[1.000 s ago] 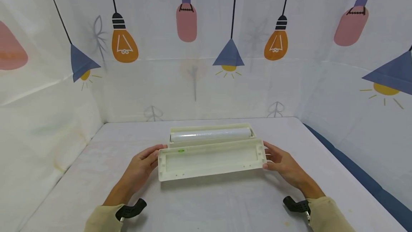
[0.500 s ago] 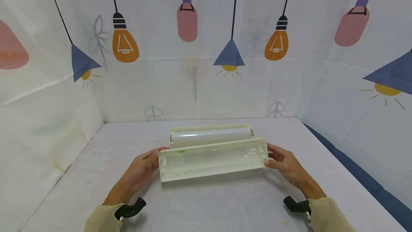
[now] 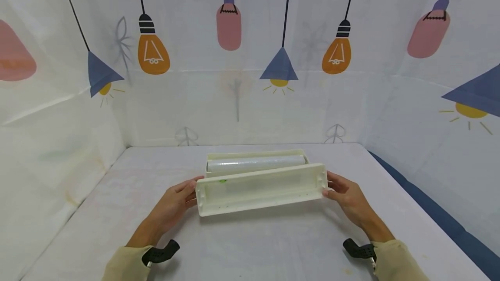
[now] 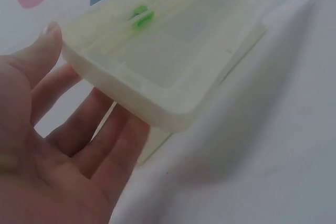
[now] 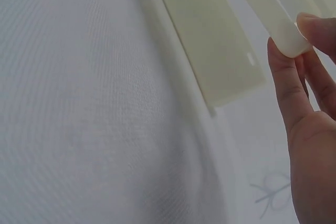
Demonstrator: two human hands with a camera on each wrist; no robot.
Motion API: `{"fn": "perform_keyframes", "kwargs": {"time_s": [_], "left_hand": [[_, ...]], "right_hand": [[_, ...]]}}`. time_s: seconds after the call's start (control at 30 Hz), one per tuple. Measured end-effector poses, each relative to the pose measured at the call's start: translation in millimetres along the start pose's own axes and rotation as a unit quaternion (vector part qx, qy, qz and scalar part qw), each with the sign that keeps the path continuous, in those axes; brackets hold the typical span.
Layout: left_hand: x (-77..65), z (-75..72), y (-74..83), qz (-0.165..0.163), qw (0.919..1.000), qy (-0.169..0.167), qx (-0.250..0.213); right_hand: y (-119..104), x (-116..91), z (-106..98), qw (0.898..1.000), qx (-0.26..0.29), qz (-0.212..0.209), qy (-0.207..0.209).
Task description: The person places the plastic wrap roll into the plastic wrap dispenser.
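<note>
Both hands hold up a long cream plastic lid, its hollow inner side facing me and its right end higher than its left. A small green piece sits by one long edge. My left hand grips the left end, thumb on the rim and fingers behind. At the other end my right hand pinches the corner between thumb and fingers, as the right wrist view also shows. Just behind the lid, a cream cling film box stands on the table with a roll of cling film inside. The lid hides its front.
A white-covered table carries everything. White sheets with printed lamps and bulbs enclose it at the back and sides. Along the right edge runs a blue strip. Each wrist wears a black strap mount.
The lid has shifted slightly right and its right end has risen a little. It has tipped so more of its inner depth shows. Both hands keep hold; the box stays put.
</note>
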State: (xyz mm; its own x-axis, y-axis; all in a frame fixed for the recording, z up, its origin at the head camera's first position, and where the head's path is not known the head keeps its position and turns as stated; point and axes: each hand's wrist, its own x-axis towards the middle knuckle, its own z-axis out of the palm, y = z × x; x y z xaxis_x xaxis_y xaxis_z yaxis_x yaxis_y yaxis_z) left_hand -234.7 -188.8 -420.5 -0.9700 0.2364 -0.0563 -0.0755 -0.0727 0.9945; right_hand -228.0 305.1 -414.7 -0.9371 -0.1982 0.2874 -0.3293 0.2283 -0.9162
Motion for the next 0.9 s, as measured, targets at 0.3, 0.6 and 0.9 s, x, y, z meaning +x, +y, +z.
{"fn": "perform_keyframes", "kwargs": {"time_s": [0.3, 0.6, 0.9], "left_hand": [[1.7, 3.7, 1.1, -0.029, 0.9985, 0.008, 0.047], [2.7, 3.6, 18.8, 0.003, 0.9955, 0.004, 0.095], [10.9, 2.1, 34.8, 0.041, 0.9940, 0.010, 0.101]], "right_hand": [[1, 4, 0, 0.999, -0.016, -0.014, 0.028], [-5, 14, 0, 0.999, -0.030, -0.003, 0.042], [-17, 29, -3, 0.998, -0.036, 0.032, 0.033]]}}
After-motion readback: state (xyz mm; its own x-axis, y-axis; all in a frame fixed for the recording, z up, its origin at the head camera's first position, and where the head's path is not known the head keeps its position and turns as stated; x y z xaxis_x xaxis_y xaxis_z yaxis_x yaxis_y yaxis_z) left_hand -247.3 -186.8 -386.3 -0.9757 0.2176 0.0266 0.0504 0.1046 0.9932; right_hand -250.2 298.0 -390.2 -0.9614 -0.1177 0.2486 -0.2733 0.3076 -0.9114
